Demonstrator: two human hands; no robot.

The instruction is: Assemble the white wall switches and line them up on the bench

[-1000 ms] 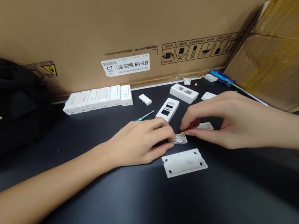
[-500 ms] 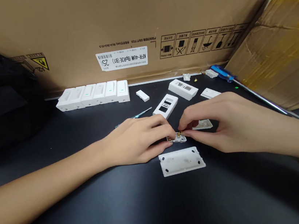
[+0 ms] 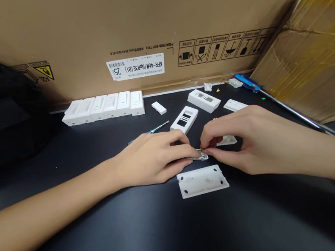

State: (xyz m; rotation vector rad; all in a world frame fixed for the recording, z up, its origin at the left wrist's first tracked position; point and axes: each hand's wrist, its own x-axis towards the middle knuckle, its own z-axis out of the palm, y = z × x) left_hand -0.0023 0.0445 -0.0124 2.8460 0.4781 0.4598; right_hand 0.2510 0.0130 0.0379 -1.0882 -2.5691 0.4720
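My left hand (image 3: 162, 155) is closed on a small white plastic switch base (image 3: 203, 157), steadying it on the dark table. Thumb and forefinger of my right hand (image 3: 243, 138) pinch a tiny brass-coloured piece (image 3: 202, 150) at the base's right end; the fingers hide most of it. Just below lies a flat white back plate (image 3: 204, 180) with holes near its corners. Another shallow white part (image 3: 227, 140) is partly covered by my right hand. Beyond my fingers rest a white switch housing (image 3: 184, 119) with openings and a second housing (image 3: 204, 100).
Several assembled white switches (image 3: 102, 108) stand in a row at the back left. A small screwdriver (image 3: 152, 131) lies behind my left hand, a large blue-handled screwdriver (image 3: 248, 83) at the right. A cardboard box (image 3: 141, 22) walls off the back; a taped carton (image 3: 310, 61) stands right.
My left fingertips have shifted right over the switch base and cover more of it. My right hand's pinch stays beside it, with less brass showing. The view has shifted slightly.
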